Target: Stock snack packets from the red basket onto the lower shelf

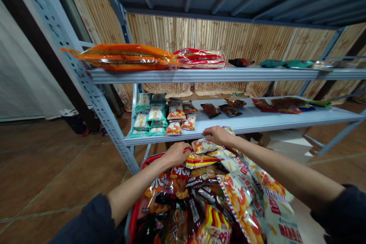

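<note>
A red shopping basket (151, 159) sits close below me, heaped with snack packets (200, 198) in cream, brown and red-yellow prints. My left hand (175, 154) rests at the far side of the heap beside the basket's rim, with its fingers curled over the packets. My right hand (217, 135) lies on the top edge of a cream snack packet (204, 146), and that packet's upper end reaches toward the front edge of the middle shelf. The packets hide most of the basket.
A grey perforated steel shelf rack (94, 95) stands just beyond the basket. Its middle shelf (257, 120) holds rows of snack packets, and its upper shelf (217, 76) holds large orange and red bags. Brown tiled floor lies to the left, with a woven panel behind the rack.
</note>
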The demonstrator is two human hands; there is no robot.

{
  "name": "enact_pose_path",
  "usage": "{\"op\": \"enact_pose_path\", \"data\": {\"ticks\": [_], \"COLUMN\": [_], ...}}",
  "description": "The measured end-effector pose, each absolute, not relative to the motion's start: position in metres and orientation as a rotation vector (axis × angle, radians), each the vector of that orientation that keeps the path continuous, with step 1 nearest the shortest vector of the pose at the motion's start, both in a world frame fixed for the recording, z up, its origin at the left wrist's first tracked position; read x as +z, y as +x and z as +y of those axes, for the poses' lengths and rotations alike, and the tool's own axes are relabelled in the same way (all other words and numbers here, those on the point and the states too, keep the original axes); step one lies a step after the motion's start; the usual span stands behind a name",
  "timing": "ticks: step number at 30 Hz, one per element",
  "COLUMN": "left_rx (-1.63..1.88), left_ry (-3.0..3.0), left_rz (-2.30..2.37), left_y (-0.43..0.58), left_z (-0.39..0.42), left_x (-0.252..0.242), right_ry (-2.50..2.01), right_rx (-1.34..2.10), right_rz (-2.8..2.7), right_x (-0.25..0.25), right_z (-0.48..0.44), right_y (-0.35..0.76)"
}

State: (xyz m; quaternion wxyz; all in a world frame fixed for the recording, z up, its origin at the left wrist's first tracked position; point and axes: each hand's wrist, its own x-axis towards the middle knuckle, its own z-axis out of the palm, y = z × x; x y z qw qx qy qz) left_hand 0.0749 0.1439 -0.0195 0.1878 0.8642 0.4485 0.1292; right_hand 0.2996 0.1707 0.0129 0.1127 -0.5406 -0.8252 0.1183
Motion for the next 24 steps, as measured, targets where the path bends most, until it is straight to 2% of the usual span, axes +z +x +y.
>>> {"op": "enact_pose_path", "data": {"ticks": [7,12,19,24], "left_rx": [0.398,0.420,0.477,0.540], "left_ry": [2.410,2.356,2.329,2.327], "left_rz": [1.380,1.421,1.410,1.374], "left_y": [0.056,0.048,0.050,0.053], "left_z": [0.128,0.118,0.116,0.116], "left_x": [-0.024,-0.020,-0.021,-0.020], "right_ry": [-1.613,-1.525,-1.408,-1.385], "right_rx": [-0.081,-0.424,-0.582,-0.562], "right_rz": [-2.814,-2.850,-2.869,-2.840], "right_x": [-0.011,-0.028,-0.038,-0.036], "right_z": [0.143,0.136,0.139,0.142], "right_y": [0.319,0.321,0.321,0.321]}}
